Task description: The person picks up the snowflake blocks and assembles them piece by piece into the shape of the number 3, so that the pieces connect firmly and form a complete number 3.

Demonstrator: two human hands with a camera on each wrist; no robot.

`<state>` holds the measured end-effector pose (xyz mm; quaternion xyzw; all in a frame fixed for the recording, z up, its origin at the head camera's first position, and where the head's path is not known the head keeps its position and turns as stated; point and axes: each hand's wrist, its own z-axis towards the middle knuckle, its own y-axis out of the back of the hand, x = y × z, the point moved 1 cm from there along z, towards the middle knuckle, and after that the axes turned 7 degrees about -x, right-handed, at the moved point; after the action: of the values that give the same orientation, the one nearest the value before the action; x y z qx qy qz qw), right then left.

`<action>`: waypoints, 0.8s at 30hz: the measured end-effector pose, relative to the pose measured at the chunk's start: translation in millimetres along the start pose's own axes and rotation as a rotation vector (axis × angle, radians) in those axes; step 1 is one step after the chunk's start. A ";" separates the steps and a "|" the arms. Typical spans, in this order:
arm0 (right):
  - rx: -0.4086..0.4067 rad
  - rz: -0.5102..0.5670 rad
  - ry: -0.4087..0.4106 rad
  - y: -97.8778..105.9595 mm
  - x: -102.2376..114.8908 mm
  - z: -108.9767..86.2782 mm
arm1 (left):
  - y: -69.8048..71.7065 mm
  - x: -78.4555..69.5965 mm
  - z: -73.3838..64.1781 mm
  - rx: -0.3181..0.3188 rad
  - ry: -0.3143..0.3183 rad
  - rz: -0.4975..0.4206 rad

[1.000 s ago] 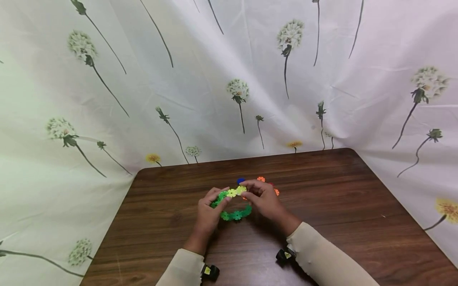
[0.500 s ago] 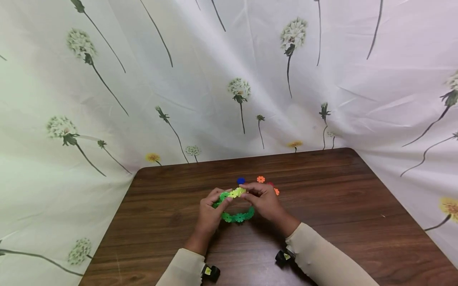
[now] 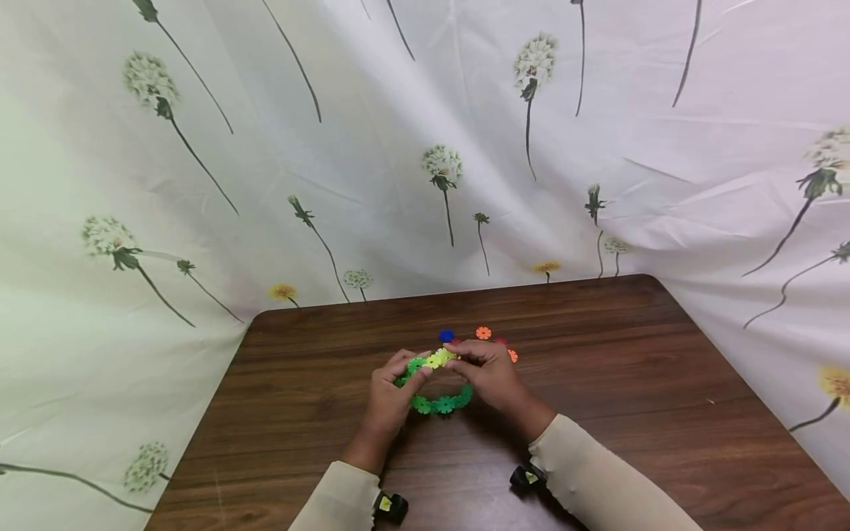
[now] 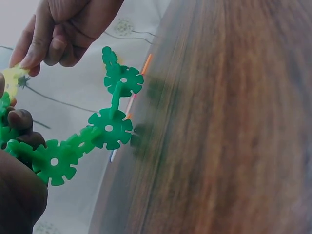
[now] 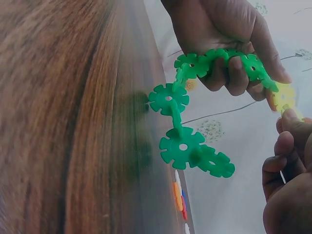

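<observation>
A curved chain of interlocked green flower-shaped plastic discs [image 3: 445,404] hangs just above the table, with yellow discs [image 3: 434,360] at its upper end. My left hand [image 3: 390,394] grips the chain where green meets yellow, thumb in front and fingers curled behind. Between thumb and fingertips my right hand [image 3: 491,372] pinches the last yellow disc. In the right wrist view the yellow disc [image 5: 283,96] sits between both hands, partly covered by fingertips. The free green end [image 4: 109,56] dangles, touching neither hand.
Loose flower discs lie on the wooden table [image 3: 598,354] beyond my hands: a blue one [image 3: 447,335], orange ones [image 3: 483,333] and red ones partly hidden by the right hand. A dandelion-print cloth [image 3: 372,184] hangs behind the table.
Both hands stay at the chain. The yellow discs have drawn closer together, and the chain's lower green part has shifted slightly right and down.
</observation>
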<state>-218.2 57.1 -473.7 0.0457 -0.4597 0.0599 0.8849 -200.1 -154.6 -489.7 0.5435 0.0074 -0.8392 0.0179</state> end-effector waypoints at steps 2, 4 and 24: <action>0.005 -0.002 -0.005 -0.9 0.6 -0.2 | -0.2 -0.1 -0.3 0.001 0.001 0.000; 0.012 -0.001 -0.011 -1.8 1.2 -0.4 | -0.3 -0.2 -0.6 0.002 0.002 -0.002; -0.036 -0.062 -0.077 7.3 -1.5 3.2 | 0.0 3.0 0.7 -0.073 0.033 0.025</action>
<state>-222.8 63.8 -472.9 0.0464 -0.4926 0.0224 0.8687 -202.0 -154.7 -492.1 0.5562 0.0314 -0.8291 0.0482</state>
